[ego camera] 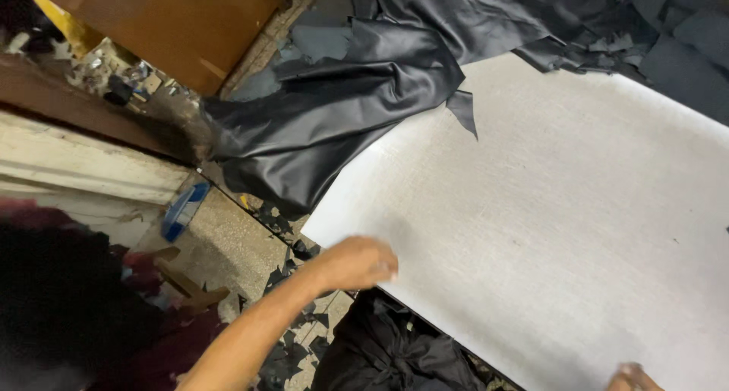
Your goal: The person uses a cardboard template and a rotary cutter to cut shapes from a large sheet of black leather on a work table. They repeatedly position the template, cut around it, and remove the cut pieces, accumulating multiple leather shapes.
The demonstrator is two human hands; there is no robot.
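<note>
— Down at the near-left edge of the big pale grey scuffed board [547, 231], what is your hand doing?

— My left hand [357, 263] lies curled at that edge, fingers bent in and knuckles up, touching the board's rim. Whether it truly grips the edge or only rests there I cannot tell (the fingertips are blurred).

— And the other one?

— My right hand [632, 378] barely shows at the bottom of the view, just its top peeking in against the board's lower edge. How open it is, or whether it holds anything, I cannot tell.

— Where does the board sit?

— It fills the right half of the view, tilted, with its far corner tucked under a crumpled sheet of shiny black leather [334, 118]. More dark offcuts [653, 34] are piled along its top-right side.

— What lies around you?

— Below my left forearm there is a heap of black fabric [395, 353], and small black scraps [292, 345] litter the speckled floor [228, 247]. A blue-and-white roll of tape [182, 209] lies near the pale wooden plank [83, 171] to the left, well apart from the board. A brown panel [175, 19] leans at the top left.
</note>
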